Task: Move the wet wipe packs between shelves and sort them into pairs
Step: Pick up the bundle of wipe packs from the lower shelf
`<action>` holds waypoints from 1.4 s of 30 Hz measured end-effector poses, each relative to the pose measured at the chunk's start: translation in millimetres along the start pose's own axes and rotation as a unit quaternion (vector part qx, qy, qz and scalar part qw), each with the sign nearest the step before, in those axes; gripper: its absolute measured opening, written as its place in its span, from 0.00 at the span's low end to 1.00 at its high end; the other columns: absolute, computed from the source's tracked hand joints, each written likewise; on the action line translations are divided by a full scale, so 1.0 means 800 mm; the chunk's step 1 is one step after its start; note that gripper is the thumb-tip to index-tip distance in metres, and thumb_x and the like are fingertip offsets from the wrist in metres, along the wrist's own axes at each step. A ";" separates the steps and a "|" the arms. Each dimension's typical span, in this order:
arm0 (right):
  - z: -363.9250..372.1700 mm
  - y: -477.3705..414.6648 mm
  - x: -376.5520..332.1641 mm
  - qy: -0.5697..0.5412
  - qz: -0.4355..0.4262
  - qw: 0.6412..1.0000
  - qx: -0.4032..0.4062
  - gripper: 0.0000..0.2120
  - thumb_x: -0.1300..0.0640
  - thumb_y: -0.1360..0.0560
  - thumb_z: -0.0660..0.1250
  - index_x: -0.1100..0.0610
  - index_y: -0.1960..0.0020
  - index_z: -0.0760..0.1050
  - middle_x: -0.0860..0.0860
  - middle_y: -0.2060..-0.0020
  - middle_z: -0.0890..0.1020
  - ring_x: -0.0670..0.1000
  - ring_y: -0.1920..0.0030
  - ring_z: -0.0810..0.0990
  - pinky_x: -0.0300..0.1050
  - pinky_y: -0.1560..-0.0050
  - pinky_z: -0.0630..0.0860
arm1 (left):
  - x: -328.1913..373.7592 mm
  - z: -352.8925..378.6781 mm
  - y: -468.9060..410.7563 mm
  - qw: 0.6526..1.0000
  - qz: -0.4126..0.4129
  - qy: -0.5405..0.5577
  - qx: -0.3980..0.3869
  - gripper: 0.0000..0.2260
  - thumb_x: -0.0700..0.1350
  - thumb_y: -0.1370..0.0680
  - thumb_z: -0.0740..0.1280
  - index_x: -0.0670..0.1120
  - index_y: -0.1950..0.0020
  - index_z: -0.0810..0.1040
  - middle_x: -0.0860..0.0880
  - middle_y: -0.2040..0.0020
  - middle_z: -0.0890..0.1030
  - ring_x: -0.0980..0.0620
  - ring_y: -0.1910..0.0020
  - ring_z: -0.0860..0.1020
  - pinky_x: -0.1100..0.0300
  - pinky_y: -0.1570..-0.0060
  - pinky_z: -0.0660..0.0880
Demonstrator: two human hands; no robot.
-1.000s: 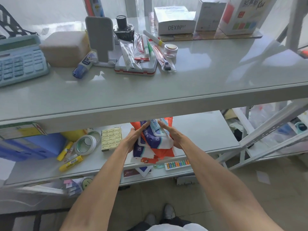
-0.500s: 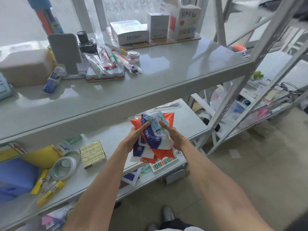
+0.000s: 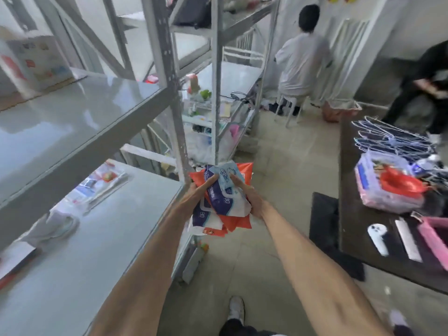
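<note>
Since the earlier frames, we have turned right and carried the wet wipe packs (image 3: 225, 197) clear of the lower shelf (image 3: 97, 238). Our left hand (image 3: 194, 200) and right hand (image 3: 244, 191) clamp the bundle from both sides, fingers curled over its top. It sits at 12 o'clock, above the floor (image 3: 278, 154).

Progress, as we judge it: the packs are collected and lifted off. Placement on another shelf and sorting into pairs remain.

The grey shelf surfaces lie at 9 to 10 o'clock. A second shelving unit (image 3: 230, 78) stands at 12 o'clock, a seated person (image 3: 300, 61) at 1 o'clock, and a dark table (image 3: 358, 214) with wire hangers (image 3: 388, 137) at 3 o'clock.
</note>
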State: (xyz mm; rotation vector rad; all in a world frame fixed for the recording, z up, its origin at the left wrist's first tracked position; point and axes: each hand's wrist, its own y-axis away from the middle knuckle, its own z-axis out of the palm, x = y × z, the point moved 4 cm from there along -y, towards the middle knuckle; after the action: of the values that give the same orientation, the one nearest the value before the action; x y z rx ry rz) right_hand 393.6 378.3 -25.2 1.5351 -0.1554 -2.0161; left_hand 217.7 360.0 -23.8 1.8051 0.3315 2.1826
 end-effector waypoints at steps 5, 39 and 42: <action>-0.136 0.038 -0.041 -0.039 -0.054 0.991 0.113 0.29 0.41 0.24 0.76 0.60 0.32 0.80 0.63 0.40 0.85 0.63 0.43 0.87 0.57 0.46 0.86 | 0.010 0.134 -0.083 0.991 -0.028 -0.056 -0.115 0.38 0.66 0.33 0.80 0.46 0.30 0.79 0.37 0.39 0.85 0.35 0.44 0.85 0.42 0.41 0.81; -0.573 -0.354 -0.380 -0.028 -0.058 0.969 0.240 0.44 0.30 0.39 0.82 0.56 0.32 0.80 0.59 0.42 0.87 0.62 0.41 0.86 0.65 0.33 0.78 | 0.192 0.433 -0.694 0.976 -0.036 -0.088 -0.195 0.29 0.63 0.29 0.78 0.45 0.37 0.83 0.38 0.42 0.87 0.34 0.41 0.84 0.34 0.36 0.78; -0.603 -0.402 -0.433 -0.038 -0.066 0.970 0.230 0.43 0.31 0.37 0.81 0.55 0.31 0.79 0.59 0.41 0.87 0.63 0.40 0.86 0.64 0.33 0.79 | 0.226 0.453 -0.763 0.975 -0.032 -0.080 -0.206 0.35 0.64 0.31 0.79 0.44 0.33 0.80 0.38 0.41 0.86 0.34 0.40 0.84 0.34 0.36 0.78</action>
State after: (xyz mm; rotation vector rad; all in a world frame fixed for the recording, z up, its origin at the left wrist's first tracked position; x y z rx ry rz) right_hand 763.7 942.8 -30.3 1.7803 -0.6040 -2.2548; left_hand 587.9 992.1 -6.7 1.6905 -0.0953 1.8734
